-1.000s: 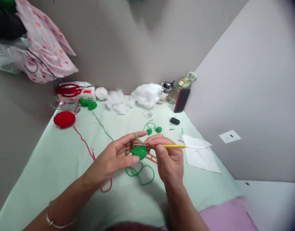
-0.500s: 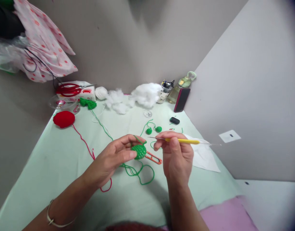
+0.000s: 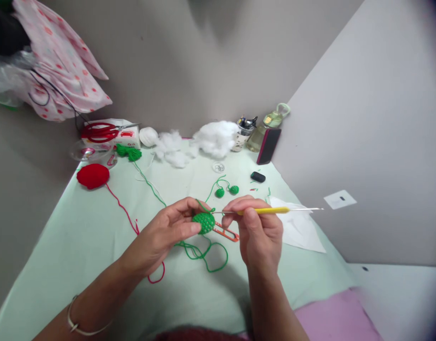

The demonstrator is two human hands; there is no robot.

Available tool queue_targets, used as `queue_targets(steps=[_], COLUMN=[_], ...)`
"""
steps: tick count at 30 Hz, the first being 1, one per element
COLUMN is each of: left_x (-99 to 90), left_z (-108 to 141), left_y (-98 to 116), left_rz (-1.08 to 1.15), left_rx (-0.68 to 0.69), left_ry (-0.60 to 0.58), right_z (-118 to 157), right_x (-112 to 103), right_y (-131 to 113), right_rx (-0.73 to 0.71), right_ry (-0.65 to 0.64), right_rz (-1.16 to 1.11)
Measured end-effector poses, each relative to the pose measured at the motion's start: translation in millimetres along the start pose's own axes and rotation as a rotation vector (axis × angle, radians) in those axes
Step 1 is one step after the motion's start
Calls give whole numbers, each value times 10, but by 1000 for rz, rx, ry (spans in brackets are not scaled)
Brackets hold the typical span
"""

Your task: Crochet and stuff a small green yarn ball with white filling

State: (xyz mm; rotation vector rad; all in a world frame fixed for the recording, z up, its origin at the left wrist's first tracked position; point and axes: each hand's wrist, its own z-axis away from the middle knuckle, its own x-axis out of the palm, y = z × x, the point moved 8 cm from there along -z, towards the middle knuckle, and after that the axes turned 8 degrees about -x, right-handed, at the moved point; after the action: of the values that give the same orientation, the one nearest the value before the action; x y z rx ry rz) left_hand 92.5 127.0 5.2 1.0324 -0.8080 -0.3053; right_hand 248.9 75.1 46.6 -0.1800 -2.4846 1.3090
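Note:
My left hand [image 3: 171, 227] pinches a small green crocheted piece [image 3: 204, 223] between thumb and fingers, with green yarn [image 3: 203, 204] running over the fingers. In my right hand [image 3: 257, 227] is a crochet hook with a yellow handle [image 3: 266, 210] and metal at both ends. The hook's left tip meets the top edge of the green piece; whether it has gone into a stitch I cannot tell. Just right of the piece shows an orange utility knife [image 3: 227, 233], partly hidden. Loops of green yarn [image 3: 218, 270] lie on the table below.
Two small green crocheted balls [image 3: 227, 191] and a black oval object [image 3: 258, 176] lie beyond my hands. Red yarn [image 3: 93, 176], scissors [image 3: 100, 132] and white stuffing [image 3: 216, 139] sit farther back. A phone [image 3: 269, 146] leans by a bottle [image 3: 264, 132]; white paper [image 3: 296, 229] lies right.
My right hand has moved slightly left, bringing the crochet hook's tip from a gap away up to the edge of the green piece. My left hand keeps its hold.

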Motion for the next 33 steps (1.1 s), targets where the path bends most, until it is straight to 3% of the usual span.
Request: queue_targets(steps=[11, 18, 23, 33], left_x=[49, 21, 28, 37], left_z=[29, 47, 60, 56], left_y=[84, 89, 92, 117], left_rz=[-57, -93, -141, -59], left_rx=[16, 23, 55, 83], left_ry=[-22, -45, -89, -81], right_z=[13, 11, -8, 20], right_x=[38, 34, 64, 107], right_y=[-69, -24, 32, 76], right_rx=[-58, -19, 67, 60], right_ry=[-50, -73, -45, -39], right_rz=[66, 34, -123, -82])
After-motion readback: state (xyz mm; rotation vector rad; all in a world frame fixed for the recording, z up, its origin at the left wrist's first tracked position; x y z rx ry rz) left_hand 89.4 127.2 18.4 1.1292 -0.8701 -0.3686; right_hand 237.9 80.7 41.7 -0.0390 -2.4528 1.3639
